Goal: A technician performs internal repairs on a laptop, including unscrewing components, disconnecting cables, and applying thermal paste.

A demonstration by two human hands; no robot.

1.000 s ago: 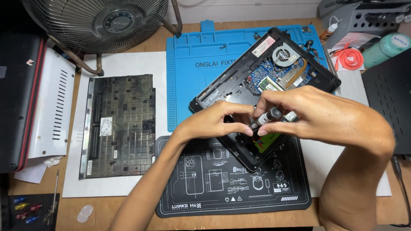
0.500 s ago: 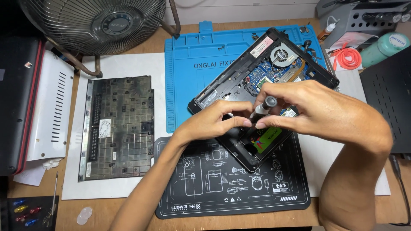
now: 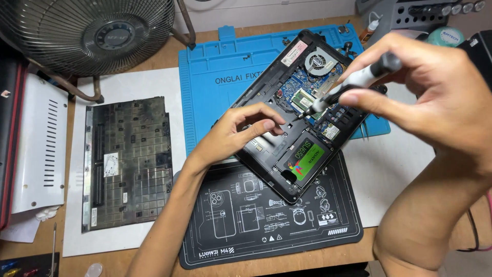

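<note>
Right hand [image 3: 425, 97] tilts screwdriver [image 3: 348, 86], tip lower-left toward laptop [image 3: 287, 133].

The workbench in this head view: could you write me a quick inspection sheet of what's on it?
Surface: wooden bench carrying a blue mat, a black mat and white sheets.
Job's things: opened laptop lying diagonally, fan and boards exposed, a black drive with a green label in its bay; screwdriver.
Clutter: removed keyboard panel to the left, small bottle, tool rack.
Hands: left hand rests on the laptop's lower edge; right hand pinches the screwdriver, tip over the board.
Cables: dark cord at far right.
Surroundings: desk fan at top left, white vented case at left.
</note>
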